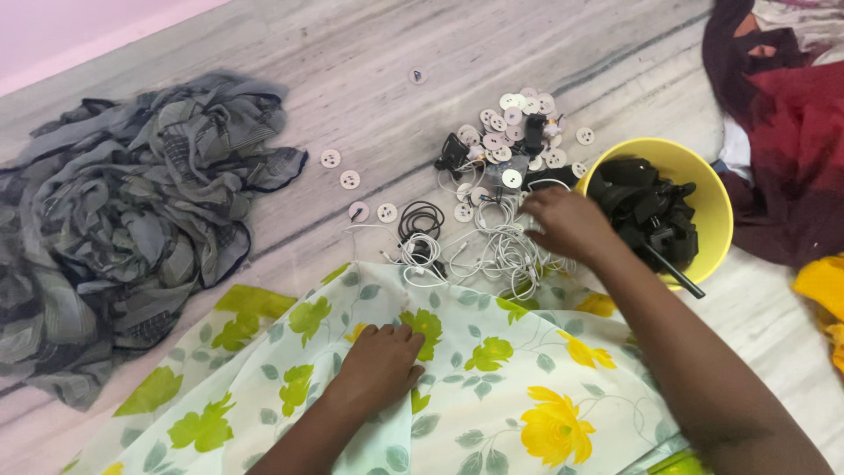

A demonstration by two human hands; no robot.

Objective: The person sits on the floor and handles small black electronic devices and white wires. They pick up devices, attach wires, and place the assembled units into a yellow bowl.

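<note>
My left hand lies palm down on a pale cloth printed with green and yellow flowers, fingers curled, pressing the fabric. My right hand reaches forward into a tangle of white cables, fingers bent over them; whether it grips any I cannot tell. A coil of black cable lies just left of the white tangle. Beyond the cables sits a heap of several round white discs mixed with small black parts.
A yellow bucket holding black parts stands right of my right hand. A crumpled grey patterned cloth lies at the left. Dark red fabric is at the right edge. A few loose discs dot the marble floor.
</note>
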